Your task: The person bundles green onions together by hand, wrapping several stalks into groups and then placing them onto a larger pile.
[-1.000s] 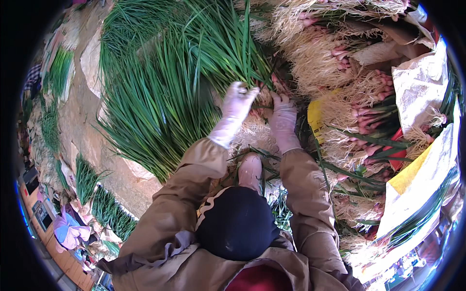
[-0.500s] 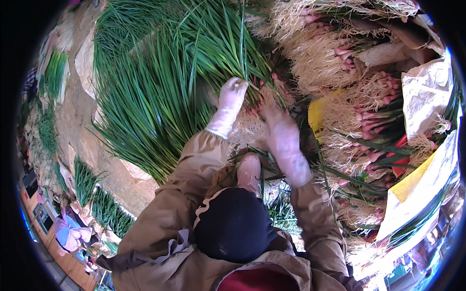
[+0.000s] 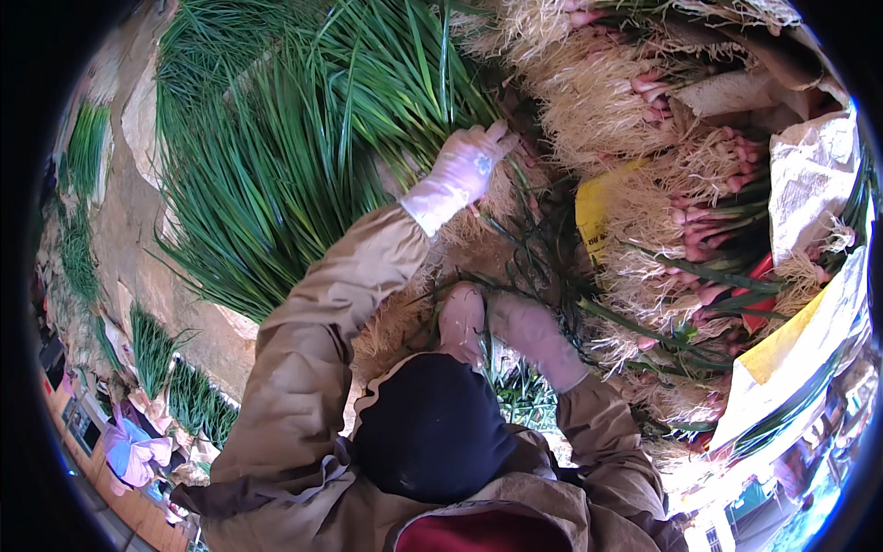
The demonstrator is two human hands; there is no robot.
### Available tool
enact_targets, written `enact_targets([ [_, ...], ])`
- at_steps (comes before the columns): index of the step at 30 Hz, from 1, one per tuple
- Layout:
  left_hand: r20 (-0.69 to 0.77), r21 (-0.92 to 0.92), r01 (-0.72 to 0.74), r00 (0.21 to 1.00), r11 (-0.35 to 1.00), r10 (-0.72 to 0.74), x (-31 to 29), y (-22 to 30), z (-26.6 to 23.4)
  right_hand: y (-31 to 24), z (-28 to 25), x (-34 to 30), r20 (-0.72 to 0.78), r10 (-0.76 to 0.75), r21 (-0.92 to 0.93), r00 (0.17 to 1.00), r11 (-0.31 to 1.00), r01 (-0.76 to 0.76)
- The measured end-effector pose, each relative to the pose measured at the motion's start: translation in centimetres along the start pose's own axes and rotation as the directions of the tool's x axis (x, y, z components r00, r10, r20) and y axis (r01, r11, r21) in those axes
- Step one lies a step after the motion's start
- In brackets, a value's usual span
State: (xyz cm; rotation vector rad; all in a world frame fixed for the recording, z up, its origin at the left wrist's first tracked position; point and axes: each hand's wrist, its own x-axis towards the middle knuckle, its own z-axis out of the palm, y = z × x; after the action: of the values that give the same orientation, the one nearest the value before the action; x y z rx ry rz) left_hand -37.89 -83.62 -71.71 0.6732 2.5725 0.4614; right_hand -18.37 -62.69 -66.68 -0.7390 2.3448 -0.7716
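Note:
My left hand, in a pale glove, reaches over the root end of a spread of spring onions. Its fingers are bent together on the reddish bulb ends there, though the fingertips are partly hidden. Long green leaves fan out to the left and away from it. My right hand, also gloved and smeared by motion, is low beside a pink boot. Whether anything is in its fingers does not show. Loose green stalks lie between the two hands.
Stacked spring onion bunches with pale roots rise on the right, beside a yellow sheet and white-and-yellow sacking. More green bunches lie at the left. A dark rounded cloth-covered shape sits between my arms.
My left hand has moved rightward over the bulb ends. My right hand has drawn back from the roots toward me, down beside the boot.

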Motion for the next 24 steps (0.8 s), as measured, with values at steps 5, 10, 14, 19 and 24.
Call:
enact_targets([
  [5,0.091,-0.425,0.031,0.996,0.905,0.009,2.1,-3.8,2.2,4.3,1.7,6.6,-0.285,0.348,-0.320,0.893,0.844,-0.431],
  [10,0.149,0.322,-0.005,0.988,0.947,-0.046,-0.4,-4.8,-3.3,6.2,6.8,-5.9,0.083,0.382,-0.430,0.920,0.847,-0.313],
  [14,-0.017,0.143,0.047,0.999,0.989,-0.045,-2.5,-4.8,-2.4,3.0,4.0,-6.7,0.392,0.477,-0.301,0.787,0.874,-0.380],
  [19,-0.811,-0.437,-0.014,0.438,0.900,-0.387,-5.2,-1.5,2.0,3.1,-0.5,8.3,-0.455,0.486,-0.121,0.746,0.796,-0.593],
  [24,-0.136,-0.966,0.131,0.469,0.221,-0.873,-8.1,-3.4,9.5,3.3,0.3,12.9,-0.320,0.621,0.018,0.715,0.759,-0.651],
])
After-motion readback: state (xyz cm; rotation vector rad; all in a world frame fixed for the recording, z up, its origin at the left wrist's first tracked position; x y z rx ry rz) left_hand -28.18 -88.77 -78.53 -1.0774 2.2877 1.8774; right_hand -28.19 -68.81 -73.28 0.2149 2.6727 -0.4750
